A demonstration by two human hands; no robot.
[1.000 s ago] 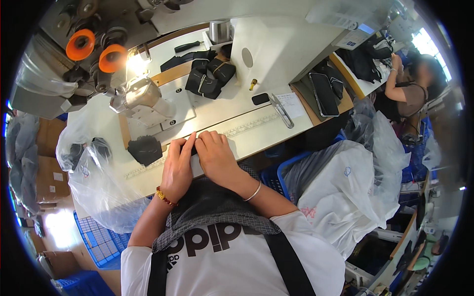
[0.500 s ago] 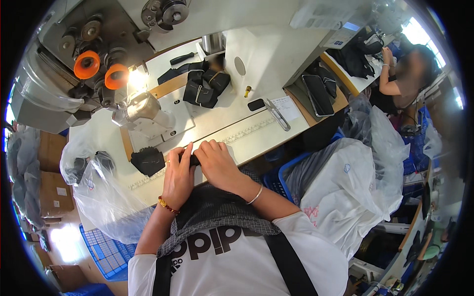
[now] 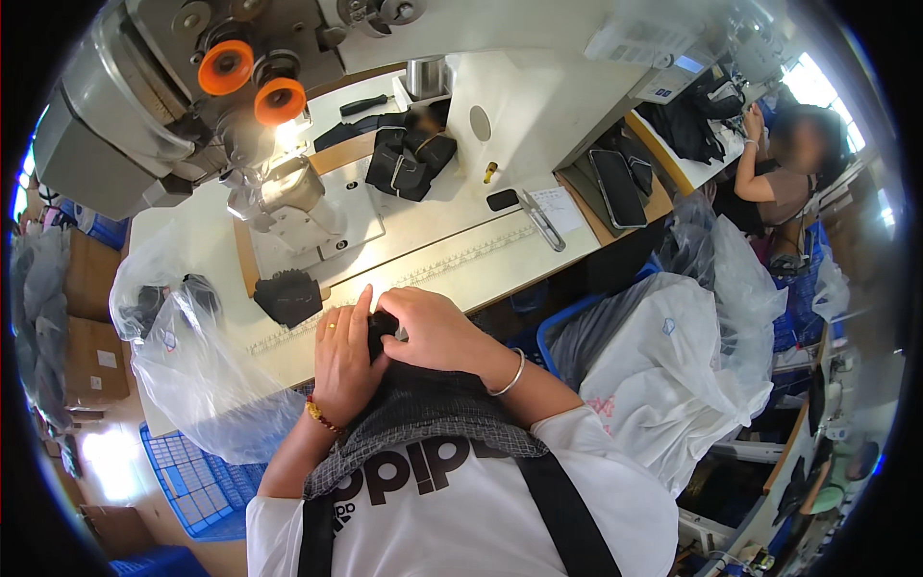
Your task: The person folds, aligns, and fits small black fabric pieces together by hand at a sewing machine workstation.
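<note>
A small black piece, seemingly fabric (image 3: 381,330), is gripped between both hands at the table's front edge. My left hand (image 3: 344,351) closes on its left side, index finger stretched up along it. From the right, the curled fingers and thumb of my right hand (image 3: 437,327) hold it. My fingers cover much of the piece, so its exact kind is unclear. Just beyond my left hand lies a stack of black cut fabric pieces (image 3: 287,298). A ruler strip (image 3: 461,258) runs along the white table (image 3: 207,231) beside my hands.
A sewing machine (image 3: 288,207) with orange thread holders stands ahead. Tied black bundles (image 3: 399,168), tweezers (image 3: 543,223) and a phone (image 3: 618,188) lie farther off. Plastic bags (image 3: 202,385) hang left; a white sack (image 3: 654,346) bulges right. A co-worker (image 3: 779,183) sits far right.
Both hands have come slightly nearer my body, and more of the black piece shows between them. My right hand has tilted. The view has shifted, so the machine appears farther right.
</note>
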